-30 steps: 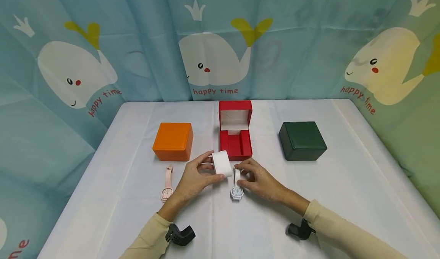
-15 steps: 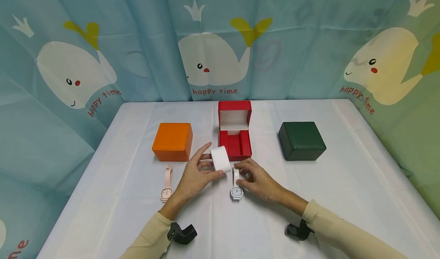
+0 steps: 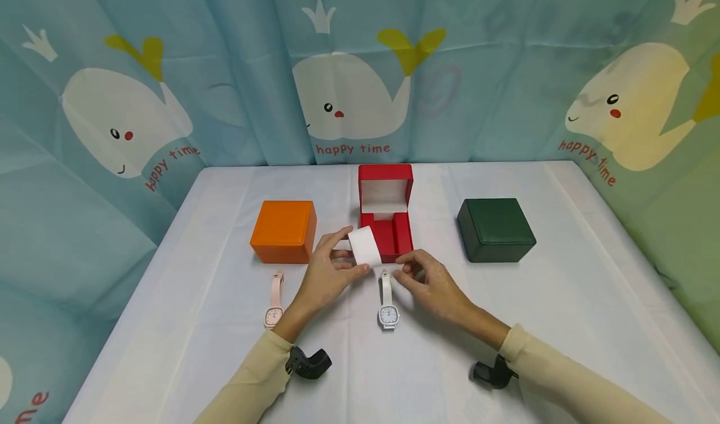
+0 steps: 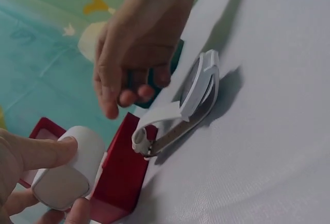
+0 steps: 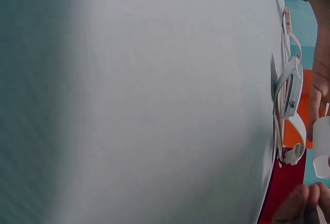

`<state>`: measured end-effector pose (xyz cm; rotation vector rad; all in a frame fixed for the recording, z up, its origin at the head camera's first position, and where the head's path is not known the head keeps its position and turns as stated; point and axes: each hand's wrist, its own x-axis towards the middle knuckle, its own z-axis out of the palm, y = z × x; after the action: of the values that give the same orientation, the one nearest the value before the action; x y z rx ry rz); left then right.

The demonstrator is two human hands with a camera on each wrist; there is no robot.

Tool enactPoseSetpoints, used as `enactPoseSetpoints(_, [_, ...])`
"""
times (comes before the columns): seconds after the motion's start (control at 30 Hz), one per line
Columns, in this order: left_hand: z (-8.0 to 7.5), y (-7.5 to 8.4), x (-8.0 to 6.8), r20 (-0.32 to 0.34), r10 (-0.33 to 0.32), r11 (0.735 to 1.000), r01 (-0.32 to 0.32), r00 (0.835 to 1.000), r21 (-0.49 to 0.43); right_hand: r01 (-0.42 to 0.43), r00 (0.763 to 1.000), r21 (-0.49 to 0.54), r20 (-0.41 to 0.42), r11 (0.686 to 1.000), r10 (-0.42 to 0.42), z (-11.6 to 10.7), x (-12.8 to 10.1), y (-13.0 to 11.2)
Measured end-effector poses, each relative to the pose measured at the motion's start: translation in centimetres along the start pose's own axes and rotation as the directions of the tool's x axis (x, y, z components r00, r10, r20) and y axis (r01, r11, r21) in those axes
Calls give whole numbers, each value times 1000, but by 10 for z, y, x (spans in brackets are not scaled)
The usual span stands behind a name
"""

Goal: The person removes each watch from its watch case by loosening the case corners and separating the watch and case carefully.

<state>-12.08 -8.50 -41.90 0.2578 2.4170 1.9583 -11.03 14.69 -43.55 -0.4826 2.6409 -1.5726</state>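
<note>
Head view: a table (image 3: 225, 324) under a pale cloth, backed by a blue curtain (image 3: 169, 67) printed with white whales. On the cloth stand three boxes in a row: an orange box (image 3: 283, 230), closed; a red box (image 3: 385, 221), lid up, its inside bare; and a green box (image 3: 495, 229), closed. A pink watch (image 3: 274, 302) lies near the orange box.

The left hand (image 3: 326, 275) pinches a white cushion (image 3: 364, 247) between thumb and fingers, raised just in front of the red box. The white watch (image 3: 387, 302) lies flat on the cloth below it, strap stretched toward the red box. The right hand (image 3: 433, 286) sits just beside the strap end, fingers loosely curled and holding nothing; whether a fingertip touches the strap is hard to tell from here, though the left wrist view suggests a gap.

Risks, as I judge them: the cushion is held by its ends alone, so a loose pinch could drop it onto the watch. A careless tug on the strap could drag the watch face along the cloth or knock the light red box askew.
</note>
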Motion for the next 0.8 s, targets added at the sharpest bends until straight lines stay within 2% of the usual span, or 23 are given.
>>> enactPoseSetpoints(0.13, [1, -1, 5, 3, -7, 999, 7, 1000, 34, 10, 999, -24, -49, 1000, -11, -3, 5, 0])
enactPoseSetpoints(0.33, [2, 0, 10, 29, -1, 998, -1, 1000, 67, 32, 997, -146, -64, 989, -42, -9, 15, 3])
enactPoseSetpoints(0.53, [1, -2, 15, 42, -3, 998, 0, 999, 63, 22, 1000, -240, 23, 970, -17, -14, 28, 7])
enactPoseSetpoints(0.8, [1, -1, 19, 44, -6, 994, 1, 999, 113, -28, 991, -281, 117, 959, 63, -18, 37, 9])
